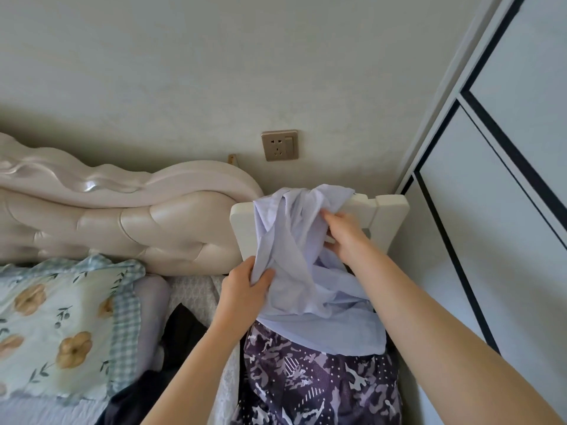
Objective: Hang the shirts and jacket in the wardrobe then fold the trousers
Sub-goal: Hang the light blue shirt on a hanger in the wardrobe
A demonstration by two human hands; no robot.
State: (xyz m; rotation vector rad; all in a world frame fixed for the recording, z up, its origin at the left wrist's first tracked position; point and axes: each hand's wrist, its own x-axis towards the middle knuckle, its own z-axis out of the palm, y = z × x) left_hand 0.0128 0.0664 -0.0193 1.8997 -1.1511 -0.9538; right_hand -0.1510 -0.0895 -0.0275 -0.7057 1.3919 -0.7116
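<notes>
A pale blue shirt [294, 240] hangs crumpled over the top rail of a white chair [389, 207] beside the bed. My left hand [245, 289] grips the shirt's lower left fold. My right hand [343, 233] holds the cloth higher up, near the chair's rail. Under the shirt lies a purple camouflage-patterned garment [319, 381]. Dark clothing [181, 329] lies on the bed to the left. The wardrobe [503, 179], white with black trim, stands at the right with its doors closed.
A padded cream headboard [122, 216] runs along the wall on the left. A floral pillow [58, 326] lies on the bed. A bronze wall socket [279, 145] sits above the chair. The chair stands in a narrow gap between bed and wardrobe.
</notes>
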